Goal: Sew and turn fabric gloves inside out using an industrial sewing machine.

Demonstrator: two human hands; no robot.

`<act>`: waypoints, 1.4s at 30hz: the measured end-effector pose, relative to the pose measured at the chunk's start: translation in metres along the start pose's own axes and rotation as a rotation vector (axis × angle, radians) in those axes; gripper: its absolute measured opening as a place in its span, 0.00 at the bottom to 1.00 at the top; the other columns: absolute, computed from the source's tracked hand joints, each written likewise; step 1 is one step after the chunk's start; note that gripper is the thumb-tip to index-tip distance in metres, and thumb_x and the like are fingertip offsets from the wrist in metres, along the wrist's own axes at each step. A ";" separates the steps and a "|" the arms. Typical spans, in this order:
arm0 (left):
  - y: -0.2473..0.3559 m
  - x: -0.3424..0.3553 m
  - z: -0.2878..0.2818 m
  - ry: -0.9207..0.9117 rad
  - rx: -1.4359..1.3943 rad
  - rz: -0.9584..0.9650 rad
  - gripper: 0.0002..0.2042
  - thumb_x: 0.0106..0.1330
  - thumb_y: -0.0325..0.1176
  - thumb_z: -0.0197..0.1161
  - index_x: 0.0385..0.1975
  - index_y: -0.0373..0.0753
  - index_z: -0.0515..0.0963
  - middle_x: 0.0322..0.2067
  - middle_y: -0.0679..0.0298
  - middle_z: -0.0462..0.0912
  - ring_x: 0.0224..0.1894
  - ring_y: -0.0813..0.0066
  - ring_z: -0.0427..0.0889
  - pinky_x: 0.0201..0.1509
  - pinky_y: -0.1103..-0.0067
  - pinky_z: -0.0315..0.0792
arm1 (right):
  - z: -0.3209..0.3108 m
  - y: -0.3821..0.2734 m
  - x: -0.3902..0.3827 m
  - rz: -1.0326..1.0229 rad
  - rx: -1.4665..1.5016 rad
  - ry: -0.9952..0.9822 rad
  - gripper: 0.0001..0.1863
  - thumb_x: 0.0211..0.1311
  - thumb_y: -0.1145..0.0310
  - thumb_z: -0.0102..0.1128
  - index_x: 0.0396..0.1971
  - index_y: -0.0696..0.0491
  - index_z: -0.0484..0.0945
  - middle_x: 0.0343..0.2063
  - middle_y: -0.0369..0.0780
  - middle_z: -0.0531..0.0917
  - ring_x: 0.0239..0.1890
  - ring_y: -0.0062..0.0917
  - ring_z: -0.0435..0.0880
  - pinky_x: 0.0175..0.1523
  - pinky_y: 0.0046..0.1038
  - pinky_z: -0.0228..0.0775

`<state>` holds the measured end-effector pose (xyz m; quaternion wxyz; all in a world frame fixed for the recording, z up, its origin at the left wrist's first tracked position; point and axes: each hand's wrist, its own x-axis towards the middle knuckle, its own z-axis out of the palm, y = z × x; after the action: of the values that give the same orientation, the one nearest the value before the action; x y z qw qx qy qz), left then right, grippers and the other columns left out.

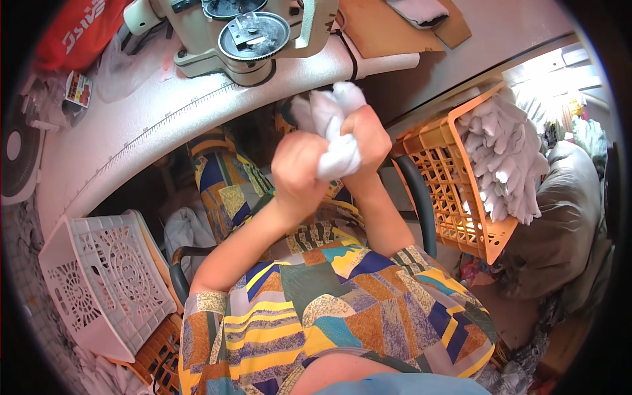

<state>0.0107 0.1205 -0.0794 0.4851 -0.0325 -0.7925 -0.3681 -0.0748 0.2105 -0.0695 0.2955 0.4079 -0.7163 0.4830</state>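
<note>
both hands are clenching now! the left hand (299, 164) is curling its fingers tight around a white cloth bundle (342, 157), and the right hand (368, 139) is gripping the same bundle from the other side, fist nearly against fist. the bundle is hanging in the air over the lap, just off the front edge of the worktop (79, 164), its soft ends poking out above the knuckles; the fingertips are hiding in the folds, so how the cloth is twisting is hard to tell.

up on the worktop, a beige machine (197, 56) is standing by the front edge, its round dark plate (280, 39) jutting toward the person. a measuring scale (172, 117) is running along that edge, and a red bag (79, 29) is slumping at the far left corner.

over on the right, an orange crate (455, 138) is brimming with pale glove-like pieces (503, 155); down left, a whitish lattice crate (112, 276) is sitting beneath the worktop's left end.
</note>
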 end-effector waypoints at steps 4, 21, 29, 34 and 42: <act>0.015 0.007 -0.008 -0.061 0.030 0.080 0.15 0.37 0.17 0.61 0.30 0.32 0.73 0.25 0.53 0.74 0.28 0.51 0.75 0.33 0.67 0.70 | 0.000 -0.015 0.012 0.277 0.104 -0.014 0.14 0.44 0.76 0.69 0.33 0.54 0.76 0.21 0.34 0.77 0.23 0.17 0.73 0.29 0.20 0.65; 0.006 0.028 -0.016 -0.294 -0.309 -0.717 0.13 0.53 0.26 0.65 0.39 0.35 0.78 0.31 0.57 0.85 0.36 0.65 0.86 0.41 0.74 0.75 | -0.024 -0.017 0.007 0.972 1.571 -0.348 0.61 0.44 0.79 0.64 0.73 0.41 0.32 0.50 0.43 0.75 0.53 0.29 0.75 0.61 0.30 0.64; 0.006 0.047 -0.033 -0.463 -0.177 -0.761 0.13 0.47 0.24 0.55 0.36 0.32 0.74 0.29 0.46 0.81 0.34 0.48 0.83 0.39 0.70 0.75 | -0.017 -0.004 0.005 0.791 1.785 -0.388 0.57 0.44 0.73 0.71 0.72 0.48 0.44 0.45 0.41 0.79 0.47 0.26 0.79 0.57 0.26 0.68; 0.028 0.045 -0.039 -0.337 0.397 -0.171 0.11 0.40 0.24 0.63 0.25 0.37 0.71 0.20 0.55 0.73 0.23 0.55 0.77 0.27 0.67 0.71 | -0.015 0.004 0.005 0.643 0.638 -0.298 0.27 0.43 0.74 0.72 0.48 0.53 0.74 0.35 0.35 0.78 0.36 0.21 0.78 0.42 0.23 0.70; 0.019 0.022 -0.019 -0.283 0.371 -0.037 0.12 0.39 0.21 0.58 0.26 0.35 0.69 0.22 0.56 0.71 0.25 0.56 0.74 0.28 0.66 0.70 | -0.016 -0.003 -0.011 0.391 -0.176 -0.003 0.23 0.44 0.70 0.71 0.43 0.54 0.74 0.32 0.36 0.73 0.30 0.28 0.74 0.35 0.25 0.67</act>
<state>0.0211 0.1161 -0.0465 0.3602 0.0204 -0.9071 -0.2167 -0.0664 0.2279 -0.0718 0.2295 0.2345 -0.8217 0.4661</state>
